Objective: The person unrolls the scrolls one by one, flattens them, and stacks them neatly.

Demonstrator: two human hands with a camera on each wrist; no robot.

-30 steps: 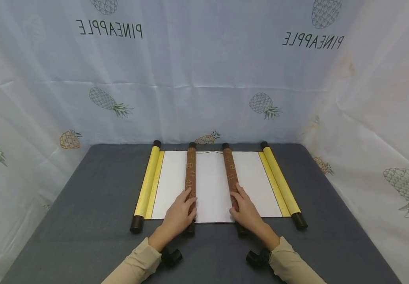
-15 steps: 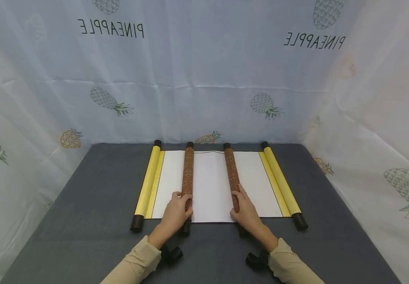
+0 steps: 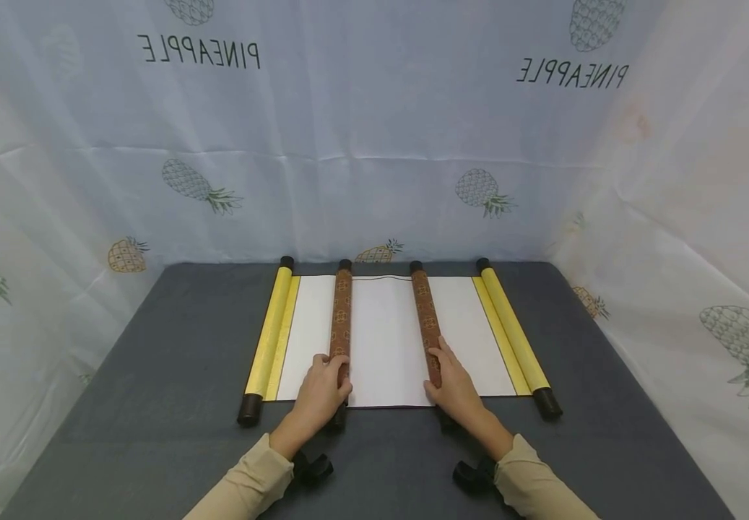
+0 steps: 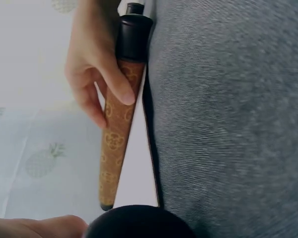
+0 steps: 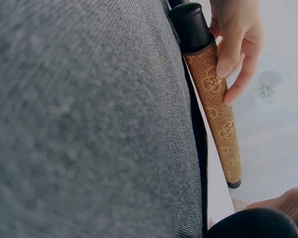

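A hand scroll with two brown patterned rolls and dark end caps lies partly unrolled, its white middle strip point(image 3: 383, 339) bare between the rolls. My left hand point(image 3: 318, 390) grips the near part of the left brown roll point(image 3: 341, 318), thumb on the inner side. My right hand point(image 3: 455, 386) holds the near part of the right brown roll point(image 3: 425, 310), with its index finger lying along it. The left wrist view shows the right hand point(image 4: 97, 64) on its roll; the right wrist view shows the left hand point(image 5: 241, 39). Palms are hidden.
Beneath or beside the brown rolls lies white paper with yellow borders, ending in a left yellow roll point(image 3: 270, 332) and a right yellow roll point(image 3: 516, 328). Dark grey cloth covers the table point(image 3: 172, 375). A pineapple-print curtain point(image 3: 374, 202) stands behind.
The left hand has shifted the left brown roll leftward, and the right roll has moved slightly right. The white strip between them is wider. The left index finger has curled in closer.
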